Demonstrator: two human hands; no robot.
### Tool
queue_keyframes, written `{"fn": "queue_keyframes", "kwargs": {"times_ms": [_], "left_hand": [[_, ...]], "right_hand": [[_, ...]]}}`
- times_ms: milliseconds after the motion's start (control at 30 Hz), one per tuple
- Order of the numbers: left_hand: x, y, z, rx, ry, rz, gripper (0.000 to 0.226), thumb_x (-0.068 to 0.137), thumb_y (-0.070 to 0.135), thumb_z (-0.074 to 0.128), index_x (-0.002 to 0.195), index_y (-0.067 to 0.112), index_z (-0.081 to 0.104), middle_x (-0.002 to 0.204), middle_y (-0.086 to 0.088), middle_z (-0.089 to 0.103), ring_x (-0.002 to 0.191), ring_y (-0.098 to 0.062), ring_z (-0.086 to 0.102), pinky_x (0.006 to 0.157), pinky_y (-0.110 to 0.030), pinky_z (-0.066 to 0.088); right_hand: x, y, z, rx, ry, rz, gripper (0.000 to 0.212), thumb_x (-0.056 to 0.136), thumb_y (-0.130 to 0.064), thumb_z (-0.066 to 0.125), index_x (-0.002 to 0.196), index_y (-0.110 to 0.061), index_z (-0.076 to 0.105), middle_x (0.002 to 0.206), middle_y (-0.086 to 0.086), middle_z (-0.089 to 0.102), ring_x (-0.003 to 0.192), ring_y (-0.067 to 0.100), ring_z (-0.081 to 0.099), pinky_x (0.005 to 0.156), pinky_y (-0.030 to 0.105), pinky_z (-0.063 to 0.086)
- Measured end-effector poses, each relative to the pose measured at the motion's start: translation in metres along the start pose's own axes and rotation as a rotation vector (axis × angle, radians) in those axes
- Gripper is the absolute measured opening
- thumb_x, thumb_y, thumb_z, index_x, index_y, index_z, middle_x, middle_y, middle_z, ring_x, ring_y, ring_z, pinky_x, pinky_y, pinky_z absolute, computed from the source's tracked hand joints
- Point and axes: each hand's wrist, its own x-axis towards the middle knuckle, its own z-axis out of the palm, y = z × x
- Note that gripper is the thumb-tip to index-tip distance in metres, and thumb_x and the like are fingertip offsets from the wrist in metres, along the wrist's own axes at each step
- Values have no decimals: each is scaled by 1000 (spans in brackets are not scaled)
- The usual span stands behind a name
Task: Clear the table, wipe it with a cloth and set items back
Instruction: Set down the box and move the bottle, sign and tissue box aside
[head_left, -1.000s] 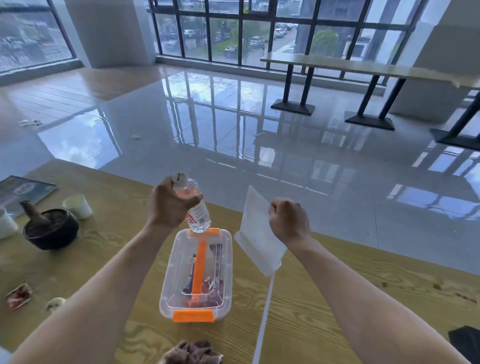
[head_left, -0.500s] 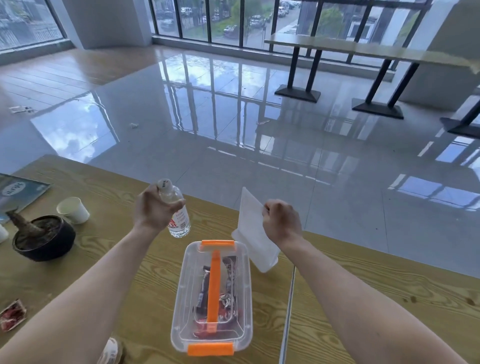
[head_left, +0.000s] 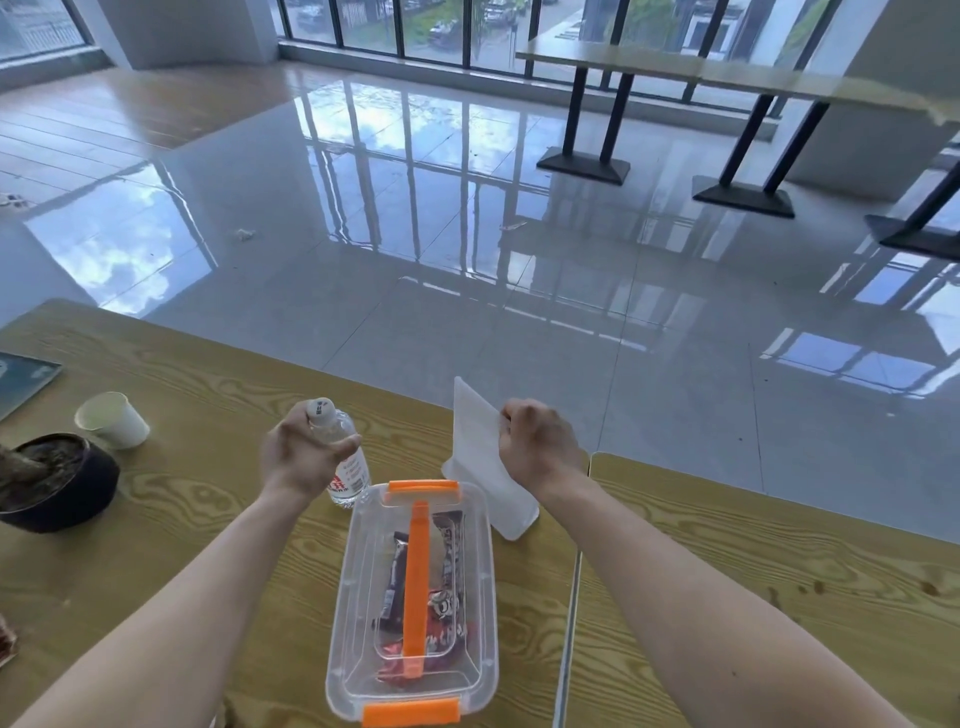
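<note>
My left hand (head_left: 301, 457) grips a small clear water bottle (head_left: 349, 467) near its white cap; the bottle stands upright with its base on the wooden table (head_left: 208, 395), just left of the box's far end. My right hand (head_left: 537, 447) holds a white pack of tissues (head_left: 483, 462), tilted, with its lower corner down on the table beside the box. Between my forearms sits a clear plastic box (head_left: 415, 603) with orange clips and an orange handle, snack packets inside.
At the left stand a white paper cup (head_left: 114, 420), a dark bowl holding a brown thing (head_left: 52, 478) and a dark booklet (head_left: 23, 379) at the edge. A seam (head_left: 571, 597) splits two tabletops. Glossy floor lies beyond the far table edge.
My left hand has lowered the bottle from above the box down onto the table, left of the box. My right hand has brought the tissue pack down to the tabletop. The camera view shifted left.
</note>
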Motion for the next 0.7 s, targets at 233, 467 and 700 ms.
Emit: {"fn": "queue_keyframes", "kwargs": {"times_ms": [233,467,700], "left_hand": [[-7,-1,-2,-43,-27,-7,44,71,29,86,103,18,59,93,0,64,83,-24,59,68,-32,43],[-18,9,-14,-174,-139,-129,94,70,48,84,145,20,34,139,-14,46,125,-33,49,100,-50,44],[-77,58,-24,-62,170,223,77,76,35,64,141,7,36,138,-21,41,130,-35,37,107,-52,34]], "right_hand": [[-6,5,-3,30,-53,23,18,86,-7,49,99,-11,61,94,10,68,84,33,63,63,33,44],[-19,13,-18,84,-70,31,29,87,-18,60,115,-10,61,106,11,67,95,32,63,74,35,49],[-47,31,-47,138,49,39,41,91,-36,64,125,-13,62,115,8,68,103,28,64,84,37,52]]}}
